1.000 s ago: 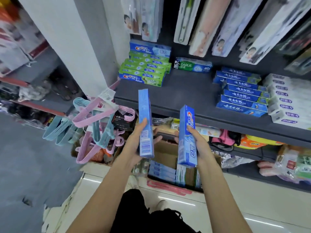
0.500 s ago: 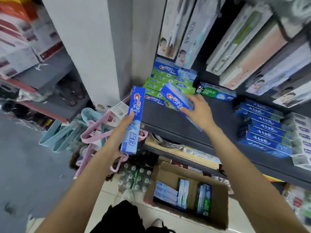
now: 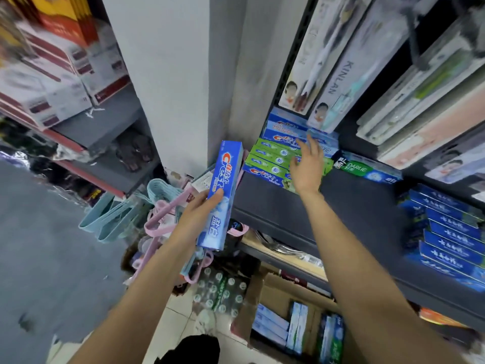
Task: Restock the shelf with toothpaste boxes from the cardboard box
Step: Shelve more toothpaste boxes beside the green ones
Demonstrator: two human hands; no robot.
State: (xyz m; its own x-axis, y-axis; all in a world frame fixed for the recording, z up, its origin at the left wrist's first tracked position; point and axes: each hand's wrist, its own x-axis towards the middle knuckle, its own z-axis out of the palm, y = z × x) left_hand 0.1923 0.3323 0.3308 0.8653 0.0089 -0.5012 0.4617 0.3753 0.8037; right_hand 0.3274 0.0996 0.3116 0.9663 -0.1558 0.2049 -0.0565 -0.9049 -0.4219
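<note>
My left hand (image 3: 195, 219) grips a blue Crest toothpaste box (image 3: 223, 185), held upright just left of the dark shelf (image 3: 341, 206). My right hand (image 3: 308, 166) reaches over the shelf with fingers spread and holds nothing. Its fingertips touch a blue Crest box (image 3: 294, 137) lying on top of the stack of green and blue toothpaste boxes (image 3: 270, 161) at the shelf's back left. The cardboard box (image 3: 278, 292) stands on the floor below, with several toothpaste boxes (image 3: 296, 327) inside.
A Darlie box (image 3: 367, 169) lies right of the stack. Dark blue boxes (image 3: 451, 232) are stacked at the shelf's right. Toothbrush packs (image 3: 328, 61) hang above. Pink and blue hangers (image 3: 147, 216) hang left of the shelf by a white pillar (image 3: 178, 74).
My right hand has set its blue Crest box on top of the stack and let go. My left hand has stayed beside the shelf with its box. The camera has moved closer.
</note>
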